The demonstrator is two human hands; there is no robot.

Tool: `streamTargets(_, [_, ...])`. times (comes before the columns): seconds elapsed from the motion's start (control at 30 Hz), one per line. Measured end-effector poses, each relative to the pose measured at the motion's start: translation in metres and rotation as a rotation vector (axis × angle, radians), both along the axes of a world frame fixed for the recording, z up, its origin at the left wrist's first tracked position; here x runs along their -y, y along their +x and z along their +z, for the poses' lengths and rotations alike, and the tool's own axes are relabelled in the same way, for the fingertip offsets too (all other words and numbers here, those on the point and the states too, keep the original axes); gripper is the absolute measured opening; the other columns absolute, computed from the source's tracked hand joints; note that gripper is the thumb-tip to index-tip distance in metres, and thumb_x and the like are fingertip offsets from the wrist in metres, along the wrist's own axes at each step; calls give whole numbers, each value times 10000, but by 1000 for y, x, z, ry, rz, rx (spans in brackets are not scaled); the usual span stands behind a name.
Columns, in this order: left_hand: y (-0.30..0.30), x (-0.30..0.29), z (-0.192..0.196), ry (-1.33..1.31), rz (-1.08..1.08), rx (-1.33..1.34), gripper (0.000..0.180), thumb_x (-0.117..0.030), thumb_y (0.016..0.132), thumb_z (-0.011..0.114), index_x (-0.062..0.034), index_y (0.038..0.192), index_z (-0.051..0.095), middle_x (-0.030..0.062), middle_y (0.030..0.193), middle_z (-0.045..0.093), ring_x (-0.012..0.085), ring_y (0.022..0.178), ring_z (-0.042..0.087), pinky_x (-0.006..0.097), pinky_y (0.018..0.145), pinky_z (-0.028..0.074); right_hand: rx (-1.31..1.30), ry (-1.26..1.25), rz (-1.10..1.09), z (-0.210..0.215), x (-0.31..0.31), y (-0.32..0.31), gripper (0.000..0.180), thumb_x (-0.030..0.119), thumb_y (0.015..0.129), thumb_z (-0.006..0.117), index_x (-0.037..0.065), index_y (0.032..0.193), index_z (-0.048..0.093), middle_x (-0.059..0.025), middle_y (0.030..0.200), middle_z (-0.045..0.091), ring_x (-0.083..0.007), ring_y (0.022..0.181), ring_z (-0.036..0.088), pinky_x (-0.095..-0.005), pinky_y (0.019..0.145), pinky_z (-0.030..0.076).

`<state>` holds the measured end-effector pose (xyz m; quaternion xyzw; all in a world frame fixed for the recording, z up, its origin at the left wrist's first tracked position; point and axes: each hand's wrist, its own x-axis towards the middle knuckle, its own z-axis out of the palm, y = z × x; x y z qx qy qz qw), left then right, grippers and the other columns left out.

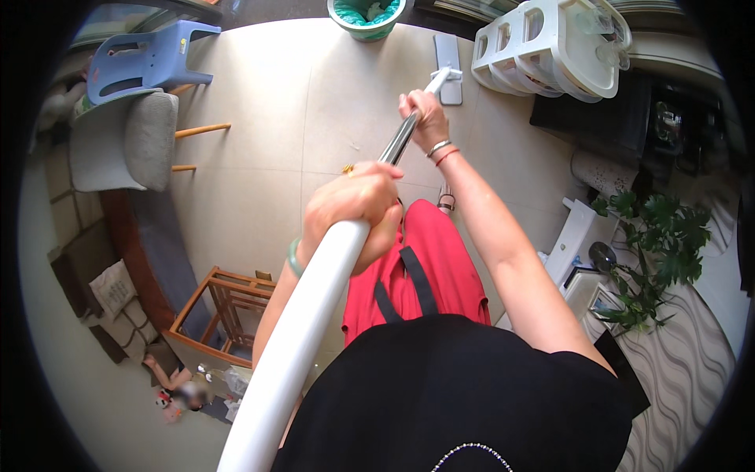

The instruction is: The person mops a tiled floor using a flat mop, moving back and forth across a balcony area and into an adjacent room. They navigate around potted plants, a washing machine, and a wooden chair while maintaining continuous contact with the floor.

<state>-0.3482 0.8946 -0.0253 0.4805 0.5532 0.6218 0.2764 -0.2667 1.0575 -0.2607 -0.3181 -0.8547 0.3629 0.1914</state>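
Both my hands grip the long handle of a flat mop [448, 49]. My left hand [354, 206], with a green bangle at its wrist, is wrapped round the thick white upper part of the handle [303, 338], close to the camera. Farther down, my right hand [425, 118] closes round the lower pole, just past the shiny metal section [398, 141]. Beyond it, the narrow grey-white mop head lies on the pale tiled floor [259, 86]. The handle slants from the lower left up to the far right.
A bin with a green liner [366, 30] stands at the far edge, left of the mop head. To its right is a white drawer rack [543, 47]. At left are a blue plastic chair [149, 59], a grey chair [122, 141] and a wooden frame [228, 307]. A leafy plant [657, 252] stands right.
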Motion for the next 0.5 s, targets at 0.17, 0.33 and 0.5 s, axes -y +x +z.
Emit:
streamTargets(0.17, [-9,-2,-39,26,87,18,263,154,780,552,-45,699,400,46,653,455,181,622,506,425,840,508,202,89,69,-19,-30,-16,216,293,873,602,152,716,556,-11,760,593,-238,854,600,-417,657,431])
streamTargets(0.33, [-6,38,-44,-17,156,24,219,156,779,548,-30,758,434,68,684,491,198,648,516,433,868,482,320,58,237,-25,-2,-20,95,254,810,578,200,735,597,5,786,601,-221,883,599,-422,735,424])
streamTargets(0.5, [13,121,-10,-138,322,108,123,91,813,501,-24,853,482,83,724,528,183,679,491,475,919,442,277,87,418,-10,85,-17,31,240,785,613,226,759,606,3,779,609,-210,875,606,-484,878,383])
